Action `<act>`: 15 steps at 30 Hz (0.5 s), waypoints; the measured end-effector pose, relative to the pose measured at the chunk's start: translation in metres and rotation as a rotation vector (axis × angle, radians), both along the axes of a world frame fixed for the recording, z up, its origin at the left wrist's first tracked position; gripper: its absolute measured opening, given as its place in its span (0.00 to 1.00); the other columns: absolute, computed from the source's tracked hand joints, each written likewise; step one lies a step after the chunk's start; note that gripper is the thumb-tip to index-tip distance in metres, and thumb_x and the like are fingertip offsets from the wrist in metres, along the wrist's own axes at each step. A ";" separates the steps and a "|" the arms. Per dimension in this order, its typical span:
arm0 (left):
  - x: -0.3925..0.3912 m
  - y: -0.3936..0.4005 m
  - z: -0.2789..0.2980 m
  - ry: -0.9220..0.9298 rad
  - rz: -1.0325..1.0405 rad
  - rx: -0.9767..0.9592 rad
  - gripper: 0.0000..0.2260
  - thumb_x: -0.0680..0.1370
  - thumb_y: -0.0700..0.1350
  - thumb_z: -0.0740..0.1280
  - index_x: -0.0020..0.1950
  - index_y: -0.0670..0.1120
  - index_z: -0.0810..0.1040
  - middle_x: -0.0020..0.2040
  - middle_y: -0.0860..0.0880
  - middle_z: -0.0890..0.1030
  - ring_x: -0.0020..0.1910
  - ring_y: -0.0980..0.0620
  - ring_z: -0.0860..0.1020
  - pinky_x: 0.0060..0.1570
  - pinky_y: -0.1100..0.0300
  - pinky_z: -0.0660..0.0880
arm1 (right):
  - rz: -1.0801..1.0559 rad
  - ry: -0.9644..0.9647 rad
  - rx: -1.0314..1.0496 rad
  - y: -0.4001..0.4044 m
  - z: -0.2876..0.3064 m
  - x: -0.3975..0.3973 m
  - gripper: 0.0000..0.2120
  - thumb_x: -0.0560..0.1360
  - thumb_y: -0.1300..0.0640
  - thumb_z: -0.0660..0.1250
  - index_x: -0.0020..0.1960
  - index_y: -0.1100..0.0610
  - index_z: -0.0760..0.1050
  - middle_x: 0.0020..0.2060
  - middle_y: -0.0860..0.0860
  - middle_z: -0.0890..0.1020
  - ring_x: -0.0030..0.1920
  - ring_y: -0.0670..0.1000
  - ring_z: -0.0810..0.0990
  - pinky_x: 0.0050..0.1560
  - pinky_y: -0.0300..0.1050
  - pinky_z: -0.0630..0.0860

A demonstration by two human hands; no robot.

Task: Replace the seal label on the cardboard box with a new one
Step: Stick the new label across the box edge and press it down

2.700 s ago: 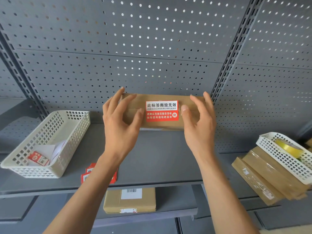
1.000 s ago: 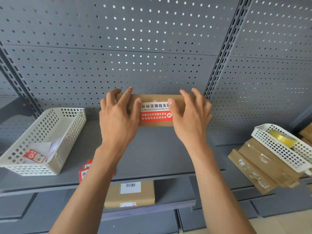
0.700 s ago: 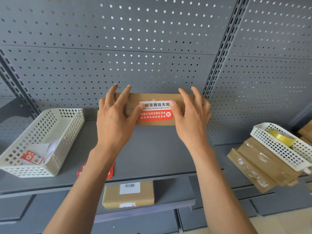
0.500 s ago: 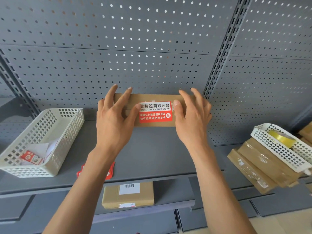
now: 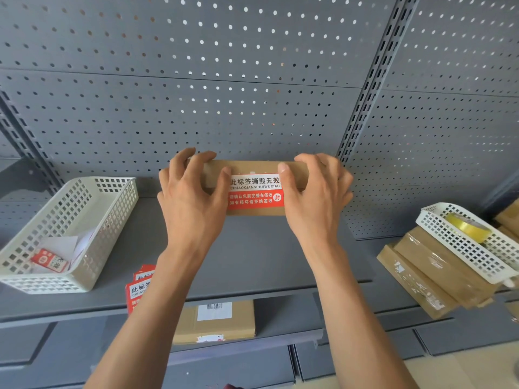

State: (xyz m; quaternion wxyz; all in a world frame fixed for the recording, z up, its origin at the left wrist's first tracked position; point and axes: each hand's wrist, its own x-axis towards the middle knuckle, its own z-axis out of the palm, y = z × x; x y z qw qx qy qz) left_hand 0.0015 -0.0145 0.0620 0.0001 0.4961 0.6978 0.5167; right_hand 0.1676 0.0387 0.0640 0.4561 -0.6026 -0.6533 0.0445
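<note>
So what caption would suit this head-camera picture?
Both hands, left and right, grip a box bearing a red-and-white label on a shelf.

The fingers of both hands, which lay stretched flat across the front of the cardboard box (image 5: 254,167), are now curled over its top edge. The left hand (image 5: 193,203) grips the box end left of the seal label (image 5: 255,191), its thumb pressed beside the label's left edge. The right hand (image 5: 316,200) has closed around the end right of the label, its thumb moved up to the label's upper right corner.
</note>
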 end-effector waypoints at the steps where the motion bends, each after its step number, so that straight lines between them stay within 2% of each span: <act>1: 0.000 -0.001 0.000 -0.001 -0.004 0.003 0.17 0.79 0.58 0.64 0.64 0.54 0.79 0.70 0.51 0.74 0.65 0.44 0.70 0.62 0.42 0.72 | 0.000 0.010 0.000 0.000 0.000 0.001 0.13 0.78 0.38 0.63 0.56 0.45 0.77 0.63 0.46 0.73 0.66 0.56 0.66 0.59 0.56 0.67; 5: -0.002 -0.003 -0.001 0.003 -0.020 -0.001 0.18 0.80 0.57 0.62 0.66 0.54 0.78 0.72 0.49 0.72 0.67 0.44 0.69 0.63 0.43 0.70 | 0.013 0.025 0.000 -0.001 0.000 0.003 0.11 0.80 0.42 0.63 0.57 0.45 0.78 0.64 0.46 0.73 0.66 0.57 0.66 0.61 0.56 0.66; 8: -0.004 -0.004 -0.001 0.018 -0.039 -0.024 0.18 0.80 0.56 0.61 0.69 0.55 0.77 0.75 0.50 0.70 0.69 0.44 0.68 0.64 0.40 0.70 | 0.031 0.018 0.005 -0.002 0.000 0.005 0.14 0.80 0.41 0.62 0.60 0.46 0.78 0.67 0.46 0.72 0.68 0.57 0.65 0.63 0.59 0.67; 10: -0.003 -0.006 0.000 0.033 -0.039 -0.046 0.20 0.80 0.59 0.60 0.70 0.56 0.75 0.76 0.50 0.67 0.70 0.44 0.67 0.65 0.40 0.69 | 0.040 -0.025 -0.008 -0.004 -0.001 0.004 0.21 0.78 0.36 0.62 0.64 0.45 0.76 0.73 0.47 0.68 0.70 0.57 0.63 0.65 0.58 0.64; 13: 0.000 -0.007 0.002 0.121 -0.013 -0.119 0.31 0.74 0.71 0.61 0.73 0.57 0.71 0.79 0.49 0.63 0.71 0.41 0.66 0.65 0.41 0.67 | 0.016 -0.130 -0.021 -0.009 0.000 -0.001 0.35 0.71 0.26 0.58 0.70 0.44 0.71 0.79 0.47 0.60 0.73 0.58 0.61 0.65 0.57 0.61; 15: -0.001 -0.007 0.002 0.187 0.006 -0.150 0.36 0.72 0.74 0.62 0.75 0.58 0.69 0.80 0.48 0.60 0.71 0.40 0.65 0.63 0.40 0.68 | 0.012 -0.176 -0.028 -0.011 -0.001 -0.003 0.39 0.69 0.24 0.57 0.73 0.44 0.68 0.81 0.47 0.57 0.74 0.59 0.60 0.65 0.57 0.61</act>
